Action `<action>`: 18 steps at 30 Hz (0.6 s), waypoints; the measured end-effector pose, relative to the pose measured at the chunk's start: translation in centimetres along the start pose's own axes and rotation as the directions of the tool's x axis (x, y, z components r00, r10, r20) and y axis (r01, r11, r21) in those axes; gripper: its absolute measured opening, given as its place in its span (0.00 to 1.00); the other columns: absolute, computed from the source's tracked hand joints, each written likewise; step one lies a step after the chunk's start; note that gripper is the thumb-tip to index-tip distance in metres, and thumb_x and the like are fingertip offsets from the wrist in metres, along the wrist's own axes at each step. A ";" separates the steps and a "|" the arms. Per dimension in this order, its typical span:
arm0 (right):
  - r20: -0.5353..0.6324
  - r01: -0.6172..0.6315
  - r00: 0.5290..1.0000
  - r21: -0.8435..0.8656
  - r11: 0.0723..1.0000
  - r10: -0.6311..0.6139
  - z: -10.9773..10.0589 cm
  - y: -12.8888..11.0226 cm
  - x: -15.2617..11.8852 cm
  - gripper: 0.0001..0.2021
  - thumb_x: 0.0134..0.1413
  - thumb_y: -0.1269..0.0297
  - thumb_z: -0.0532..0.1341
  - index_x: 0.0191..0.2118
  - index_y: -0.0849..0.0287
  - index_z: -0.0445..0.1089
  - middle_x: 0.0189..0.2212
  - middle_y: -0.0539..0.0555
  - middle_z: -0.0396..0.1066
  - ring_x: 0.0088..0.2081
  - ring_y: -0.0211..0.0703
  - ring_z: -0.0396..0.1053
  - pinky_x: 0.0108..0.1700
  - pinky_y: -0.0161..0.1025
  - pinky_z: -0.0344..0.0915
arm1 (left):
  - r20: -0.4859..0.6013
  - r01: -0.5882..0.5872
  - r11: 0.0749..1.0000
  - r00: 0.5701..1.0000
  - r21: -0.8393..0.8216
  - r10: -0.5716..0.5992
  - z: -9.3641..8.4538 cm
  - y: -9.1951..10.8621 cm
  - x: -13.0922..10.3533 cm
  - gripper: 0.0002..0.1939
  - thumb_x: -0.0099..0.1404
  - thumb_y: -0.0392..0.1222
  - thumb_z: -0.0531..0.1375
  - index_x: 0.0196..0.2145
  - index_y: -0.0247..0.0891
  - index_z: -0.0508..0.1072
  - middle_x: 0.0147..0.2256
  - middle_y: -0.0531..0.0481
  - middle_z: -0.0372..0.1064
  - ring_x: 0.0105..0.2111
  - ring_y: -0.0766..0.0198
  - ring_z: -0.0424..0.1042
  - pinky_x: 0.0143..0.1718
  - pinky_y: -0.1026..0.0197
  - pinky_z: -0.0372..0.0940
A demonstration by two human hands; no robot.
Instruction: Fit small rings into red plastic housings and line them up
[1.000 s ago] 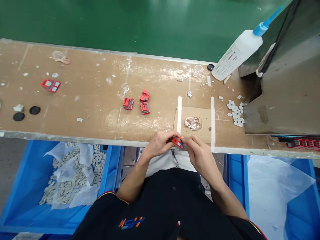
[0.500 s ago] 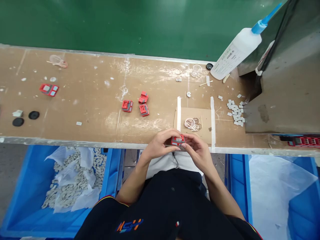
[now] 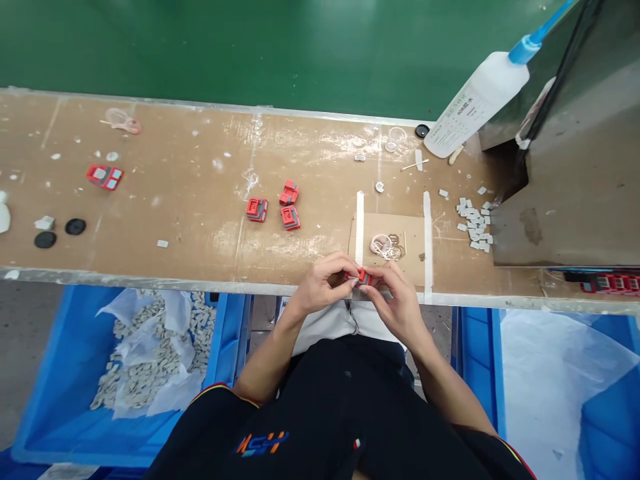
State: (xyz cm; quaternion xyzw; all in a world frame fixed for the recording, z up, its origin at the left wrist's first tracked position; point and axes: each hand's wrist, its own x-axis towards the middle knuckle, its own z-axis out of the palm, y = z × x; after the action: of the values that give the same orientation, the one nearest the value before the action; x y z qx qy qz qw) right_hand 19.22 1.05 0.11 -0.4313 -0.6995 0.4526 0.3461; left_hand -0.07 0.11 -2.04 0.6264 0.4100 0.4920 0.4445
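Note:
Between the fingertips of both hands is a small red and grey plastic toy-vehicle part (image 3: 364,275), held over the table's front edge. My left hand (image 3: 324,283) is closed on its left end, with thumb and forefinger hiding much of it. My right hand (image 3: 397,299) pinches the right end. Just beyond the hands, a pale ring of glue (image 3: 382,245) lies on a cardboard pad (image 3: 413,257) between two strips of white tape. Similar red parts, among them one red part (image 3: 257,209), lie to the left on the table.
A white glue bottle (image 3: 480,103) with a blue nozzle stands tilted by a metal box (image 3: 575,173) at right. Small white pieces (image 3: 474,223) are heaped beside it. Blue bins, one at left (image 3: 45,413) and one at right (image 3: 475,360), stand below the table edge.
The red part has turned in my fingers, and my left thumb and fingers have closed further over it. The whole view has shifted slightly.

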 end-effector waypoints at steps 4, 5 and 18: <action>-0.087 -0.074 0.992 0.214 0.974 0.095 0.9 0.7 -0.8 0.12 0.66 0.55 0.62 0.50 0.52 0.71 0.38 0.54 0.70 0.39 0.43 0.74 0.40 0.41 0.75 | 0.064 0.115 0.988 0.992 -0.101 -0.109 0.0 -0.3 -0.4 0.19 0.65 0.40 0.66 0.54 0.38 0.74 0.48 0.41 0.76 0.43 0.60 0.77 0.44 0.59 0.73; -0.102 -0.082 0.989 0.254 0.964 0.111 1.0 0.8 -1.0 0.12 0.66 0.55 0.62 0.51 0.51 0.70 0.39 0.54 0.71 0.40 0.44 0.75 0.42 0.42 0.75 | 0.083 0.139 0.986 0.988 -0.091 -0.132 -0.1 -0.4 -0.4 0.21 0.65 0.42 0.66 0.55 0.37 0.73 0.48 0.41 0.76 0.42 0.60 0.78 0.42 0.59 0.73; 0.046 0.117 0.993 -0.230 0.966 -0.109 -0.3 0.1 -0.2 0.05 0.61 0.70 0.60 0.33 0.55 0.66 0.32 0.51 0.65 0.35 0.42 0.68 0.35 0.38 0.64 | 0.197 -0.056 0.973 0.980 0.222 0.011 -0.7 -0.3 -0.3 0.15 0.68 0.39 0.63 0.52 0.36 0.76 0.36 0.47 0.75 0.34 0.64 0.73 0.35 0.62 0.70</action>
State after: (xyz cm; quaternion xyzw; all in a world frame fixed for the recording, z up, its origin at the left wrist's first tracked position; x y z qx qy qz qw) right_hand 19.59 1.04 0.13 -0.4208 -0.7766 0.3542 0.3071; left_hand -0.85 0.00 -2.36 0.7248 0.4076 0.3859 0.3995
